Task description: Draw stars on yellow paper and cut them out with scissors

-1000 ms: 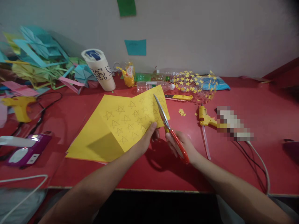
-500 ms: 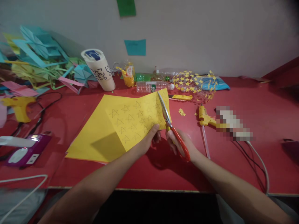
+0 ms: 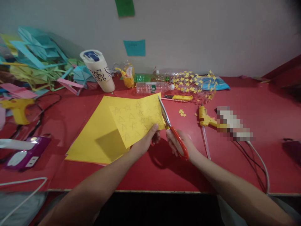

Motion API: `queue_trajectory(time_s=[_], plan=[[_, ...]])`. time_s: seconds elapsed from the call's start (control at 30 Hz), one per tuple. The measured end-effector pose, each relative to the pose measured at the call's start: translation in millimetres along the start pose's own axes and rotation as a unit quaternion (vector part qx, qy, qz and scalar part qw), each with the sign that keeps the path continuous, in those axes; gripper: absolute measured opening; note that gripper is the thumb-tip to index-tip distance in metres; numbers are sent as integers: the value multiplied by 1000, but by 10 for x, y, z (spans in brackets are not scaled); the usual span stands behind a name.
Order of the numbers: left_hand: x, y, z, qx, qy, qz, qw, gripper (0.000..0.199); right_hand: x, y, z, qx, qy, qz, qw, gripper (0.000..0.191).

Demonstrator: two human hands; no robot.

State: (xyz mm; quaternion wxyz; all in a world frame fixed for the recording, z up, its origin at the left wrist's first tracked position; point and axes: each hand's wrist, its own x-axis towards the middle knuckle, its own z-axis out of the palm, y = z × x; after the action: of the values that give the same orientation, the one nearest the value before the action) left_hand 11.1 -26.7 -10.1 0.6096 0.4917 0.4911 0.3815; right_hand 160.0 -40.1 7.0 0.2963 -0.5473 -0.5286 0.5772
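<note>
A yellow sheet of paper (image 3: pixel 135 121), drawn over with rows of pencilled stars, is pinched near its lower right corner by my left hand (image 3: pixel 150 135). My right hand (image 3: pixel 178 142) grips the red-handled scissors (image 3: pixel 175 133); their blades point up and lie along the sheet's right edge. Under the held sheet, larger yellow paper (image 3: pixel 91 135) rests on the red table. A small pile of cut yellow stars (image 3: pixel 182 112) lies to the right of the blades.
Behind stand a white tumbler (image 3: pixel 100 73), clear plastic bottles (image 3: pixel 152 88) and a star-covered bottle (image 3: pixel 188 82). A yellow cutter (image 3: pixel 181 98) lies before them. Yellow glue guns (image 3: pixel 205 116) sit at both sides, with cords. Folded paper shapes (image 3: pixel 37 59) crowd the left.
The sheet's right edge now sits further left and looks narrower, with the strip beyond the blades gone from its upper part. Both hands remain nearly in place.
</note>
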Motion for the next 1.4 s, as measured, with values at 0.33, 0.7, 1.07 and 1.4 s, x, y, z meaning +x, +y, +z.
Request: queue_trajectory(time_s=[0.33, 0.7, 1.07, 1.4], plan=[[0, -21, -5, 39, -84, 16, 996, 65, 65, -5, -75, 18, 40, -40, 998, 48], [-39, -28, -101, -36, -9, -17, 999, 54, 95, 40, -193, 19, 77, -81, 994, 35], [140, 64, -301, -55, 175, 43, 982, 56, 138, 24, -334, -96, 32, -59, 993, 50], [181, 56, -372, -127, 257, 93, 954, 46, 20, -49, -278, -248, -70, -56, 965, 55]])
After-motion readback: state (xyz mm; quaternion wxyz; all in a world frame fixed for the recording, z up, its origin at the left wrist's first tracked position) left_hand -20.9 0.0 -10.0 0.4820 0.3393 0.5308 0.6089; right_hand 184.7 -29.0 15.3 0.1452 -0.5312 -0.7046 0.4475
